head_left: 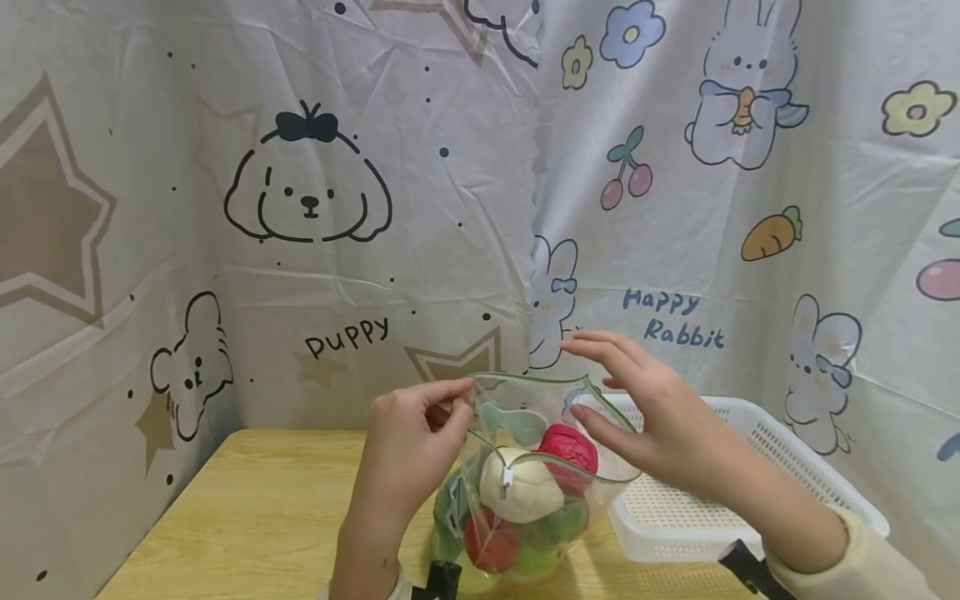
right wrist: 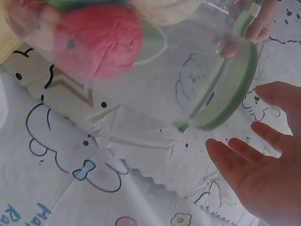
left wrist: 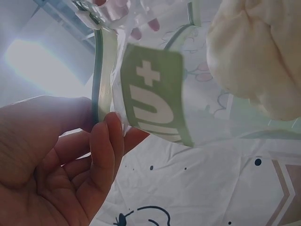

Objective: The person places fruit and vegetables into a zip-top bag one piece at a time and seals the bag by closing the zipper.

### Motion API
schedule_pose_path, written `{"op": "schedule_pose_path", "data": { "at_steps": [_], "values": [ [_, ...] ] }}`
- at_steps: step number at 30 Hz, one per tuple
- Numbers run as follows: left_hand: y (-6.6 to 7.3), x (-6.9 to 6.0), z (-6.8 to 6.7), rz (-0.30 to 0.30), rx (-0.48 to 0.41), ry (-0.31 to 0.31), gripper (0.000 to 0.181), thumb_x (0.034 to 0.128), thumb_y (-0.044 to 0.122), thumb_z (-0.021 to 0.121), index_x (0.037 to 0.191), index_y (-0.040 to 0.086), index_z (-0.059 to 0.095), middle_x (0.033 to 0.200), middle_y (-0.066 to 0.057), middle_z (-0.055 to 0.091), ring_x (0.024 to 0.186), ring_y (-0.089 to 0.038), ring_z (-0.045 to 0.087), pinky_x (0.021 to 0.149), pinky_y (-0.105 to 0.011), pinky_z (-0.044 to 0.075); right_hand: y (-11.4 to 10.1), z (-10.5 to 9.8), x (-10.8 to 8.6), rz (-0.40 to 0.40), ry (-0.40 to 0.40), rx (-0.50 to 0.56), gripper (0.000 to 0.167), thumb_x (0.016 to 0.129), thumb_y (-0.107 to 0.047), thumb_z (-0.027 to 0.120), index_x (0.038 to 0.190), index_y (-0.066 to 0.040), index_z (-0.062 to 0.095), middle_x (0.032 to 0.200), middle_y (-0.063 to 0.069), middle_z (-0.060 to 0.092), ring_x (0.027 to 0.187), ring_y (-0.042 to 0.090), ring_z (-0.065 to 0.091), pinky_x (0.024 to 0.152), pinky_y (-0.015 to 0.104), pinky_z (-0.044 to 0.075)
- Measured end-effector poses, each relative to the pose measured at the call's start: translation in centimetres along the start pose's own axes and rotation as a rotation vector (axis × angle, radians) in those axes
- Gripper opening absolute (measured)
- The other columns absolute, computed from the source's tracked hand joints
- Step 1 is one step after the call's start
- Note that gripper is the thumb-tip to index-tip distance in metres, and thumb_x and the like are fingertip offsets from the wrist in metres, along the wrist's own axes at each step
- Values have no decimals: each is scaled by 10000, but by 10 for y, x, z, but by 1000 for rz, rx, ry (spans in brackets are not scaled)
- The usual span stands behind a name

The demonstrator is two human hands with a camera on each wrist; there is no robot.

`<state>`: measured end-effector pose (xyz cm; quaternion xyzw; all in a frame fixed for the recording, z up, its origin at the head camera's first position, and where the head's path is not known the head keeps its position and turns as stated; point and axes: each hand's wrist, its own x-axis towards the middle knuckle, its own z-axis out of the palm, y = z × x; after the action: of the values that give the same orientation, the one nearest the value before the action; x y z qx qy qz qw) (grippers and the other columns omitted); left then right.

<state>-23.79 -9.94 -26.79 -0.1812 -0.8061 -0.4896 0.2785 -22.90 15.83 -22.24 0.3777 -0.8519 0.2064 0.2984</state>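
A clear zip bag (head_left: pixel 543 460) with a green rim stands on the table, its mouth open at the top. Inside are a cream-white lumpy piece (head_left: pixel 521 492), a crinkled pinkish-red piece (head_left: pixel 570 450), a red round piece (head_left: pixel 491 543) and some green pieces. My left hand (head_left: pixel 412 450) pinches the bag's rim at its left corner; in the left wrist view the green zip strip (left wrist: pixel 106 77) runs between thumb and fingers. At the bag's right side my right hand (head_left: pixel 667 417) has its fingers spread. In the right wrist view these fingers (right wrist: pixel 240 162) are apart from the green rim (right wrist: pixel 235 94).
A white perforated plastic basket (head_left: pixel 690 546) stands right of the bag, partly behind my right forearm. The yellow wood-grain table (head_left: pixel 255 508) reaches to a printed cloth (head_left: pixel 420 275) that hangs behind and at both sides.
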Motion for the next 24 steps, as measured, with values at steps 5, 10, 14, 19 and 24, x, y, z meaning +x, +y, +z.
{"op": "schedule_pose_path", "data": {
  "at_steps": [5, 10, 14, 19, 24],
  "values": [
    [0, 1, 0, -1, 1, 1, 225, 897, 8, 661, 1072, 49, 796, 742, 25, 714, 566, -82, 556, 486, -220, 458, 21, -5, -7, 1, 72, -110, 592, 871, -61, 770, 1418, -130, 554, 1443, 62, 534, 1265, 257, 569, 856, 413, 599],
    [0, 2, 0, -17, -2, -6, 215, 905, 22, 665, 1072, 55, 797, 749, 19, 721, 570, -83, 564, 485, -219, 458, 56, -7, -22, 73, 92, -166, 543, 869, -37, 761, 1377, -60, 569, 1375, 139, 562, 1229, 339, 571, 798, 493, 599],
    [1, 4, 1, -21, -1, -15, 212, 913, 34, 668, 1078, 63, 797, 763, 1, 729, 572, -87, 564, 484, -218, 451, 86, -4, -38, 153, 54, -187, 501, 883, -51, 751, 1351, -42, 574, 1321, 179, 576, 1185, 383, 577, 797, 543, 586],
    [1, 5, 1, -14, 1, -17, 207, 915, 42, 673, 1079, 65, 797, 751, 9, 722, 572, -85, 563, 490, -219, 454, 128, 1, -53, 269, -53, -198, 453, 889, -58, 739, 1308, 0, 577, 1301, 240, 572, 1197, 453, 553, 939, 639, 496],
    [0, 3, 0, -21, 0, -8, 224, 901, 21, 669, 1082, 56, 795, 716, 34, 698, 566, -85, 555, 483, -212, 443, 167, 2, -59, 389, -213, -211, 455, 898, -95, 734, 1302, 39, 571, 1289, 322, 544, 1173, 509, 540, 949, 667, 473]
  ]
}}
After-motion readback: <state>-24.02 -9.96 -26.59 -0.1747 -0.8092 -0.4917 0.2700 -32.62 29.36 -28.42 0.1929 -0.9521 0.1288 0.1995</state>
